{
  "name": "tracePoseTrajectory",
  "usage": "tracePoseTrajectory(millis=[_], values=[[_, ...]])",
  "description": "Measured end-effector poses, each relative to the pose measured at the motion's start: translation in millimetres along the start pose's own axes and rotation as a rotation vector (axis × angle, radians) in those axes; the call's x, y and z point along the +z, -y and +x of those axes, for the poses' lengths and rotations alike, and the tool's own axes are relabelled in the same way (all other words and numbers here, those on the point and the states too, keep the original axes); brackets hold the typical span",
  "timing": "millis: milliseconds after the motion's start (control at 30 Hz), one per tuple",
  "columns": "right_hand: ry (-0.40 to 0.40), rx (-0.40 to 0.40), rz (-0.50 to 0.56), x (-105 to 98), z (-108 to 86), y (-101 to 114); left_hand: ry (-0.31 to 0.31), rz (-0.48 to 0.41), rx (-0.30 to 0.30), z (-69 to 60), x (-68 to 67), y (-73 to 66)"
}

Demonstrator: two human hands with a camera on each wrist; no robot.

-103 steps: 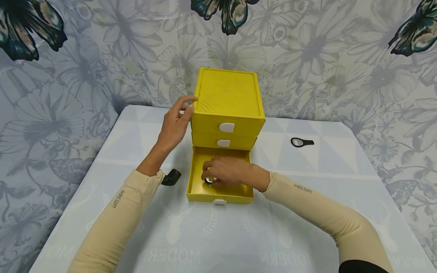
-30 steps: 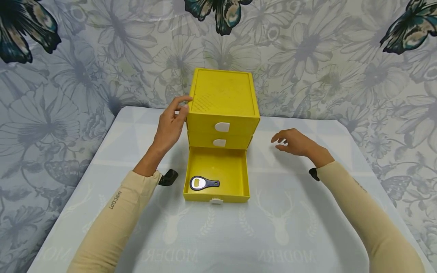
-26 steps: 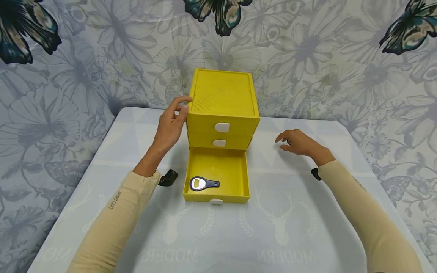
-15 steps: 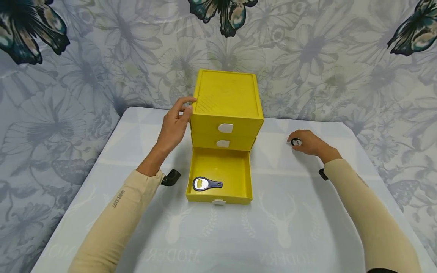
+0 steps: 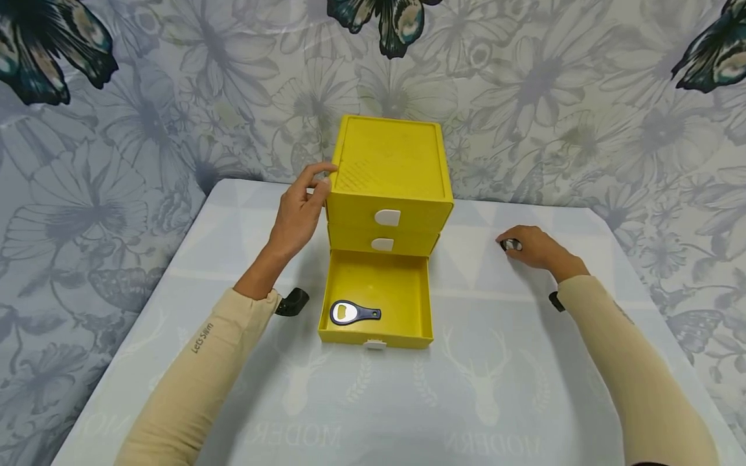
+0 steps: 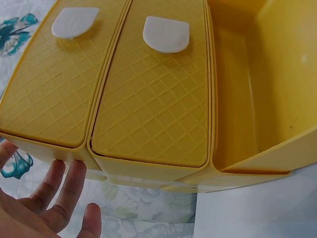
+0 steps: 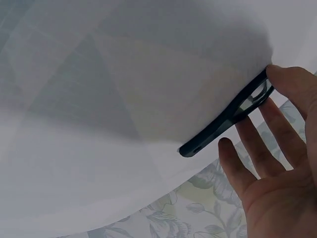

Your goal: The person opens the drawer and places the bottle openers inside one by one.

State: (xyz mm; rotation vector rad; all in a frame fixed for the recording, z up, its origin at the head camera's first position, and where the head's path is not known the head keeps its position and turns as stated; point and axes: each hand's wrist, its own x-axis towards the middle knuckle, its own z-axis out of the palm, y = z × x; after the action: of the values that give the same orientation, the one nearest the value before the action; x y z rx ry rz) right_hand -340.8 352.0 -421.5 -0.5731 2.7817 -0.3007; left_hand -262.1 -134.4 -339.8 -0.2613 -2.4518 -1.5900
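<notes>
A yellow drawer unit (image 5: 388, 162) stands on the table, its bottom drawer (image 5: 402, 285) pulled out. Inside that drawer lies a dark blue bottle opener (image 5: 368, 314) with a metal plate in its round head. My left hand (image 5: 297, 217) rests its fingertips on the unit's left side, fingers fairly straight in the left wrist view. To the right of the unit, my right hand (image 5: 536, 248) pinches a second, dark bottle opener (image 7: 213, 129) by its ring end between thumb and fingers. In the right wrist view its handle slants down to the left, close to the tabletop.
The two upper drawers are closed, with white tabs (image 5: 387, 217) on their fronts. The pale patterned table (image 5: 373, 401) extends in front and to both sides. A flower-printed cloth wall (image 5: 524, 116) with butterflies stands behind.
My right hand has left the opener in the drawer, moved right across the table and taken hold of the second bottle opener, now tilted. My left hand has stayed on the unit.
</notes>
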Motion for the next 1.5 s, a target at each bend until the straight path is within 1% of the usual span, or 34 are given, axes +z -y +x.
tracePoseTrajectory(millis=[200,400,567,700,800,933,1067,1267,1500], values=[[-0.022,-0.003,-0.032,2,-2.4,-1,-0.001,0.002,-0.005,0.2,0.4,1.0],[-0.037,-0.023,-0.065,5,-6.7,-4,-0.002,-0.005,0.006,-0.3,0.6,1.9],[-0.041,-0.021,-0.082,3,-10.4,2,-0.005,0.004,0.01,-0.4,-0.2,1.6],[-0.064,-0.054,-0.09,0,-11.2,12,-0.008,0.012,0.003,-0.4,-0.9,1.4],[-0.087,-0.081,-0.104,-1,-12.0,21,-0.007,0.003,0.004,-0.2,-0.5,0.8],[-0.118,-0.114,-0.11,-3,-15.3,34,-0.003,-0.01,0.015,-0.2,0.0,0.3],[-0.149,-0.155,-0.108,-4,-18.7,49,0.0,-0.005,0.023,-0.6,0.0,0.6],[-0.153,-0.205,-0.115,-9,-23.9,69,-0.008,0.004,0.025,-0.4,0.1,2.0],[-0.167,-0.29,-0.128,-10,-35.4,90,-0.01,0.001,0.017,0.0,1.5,1.4]])
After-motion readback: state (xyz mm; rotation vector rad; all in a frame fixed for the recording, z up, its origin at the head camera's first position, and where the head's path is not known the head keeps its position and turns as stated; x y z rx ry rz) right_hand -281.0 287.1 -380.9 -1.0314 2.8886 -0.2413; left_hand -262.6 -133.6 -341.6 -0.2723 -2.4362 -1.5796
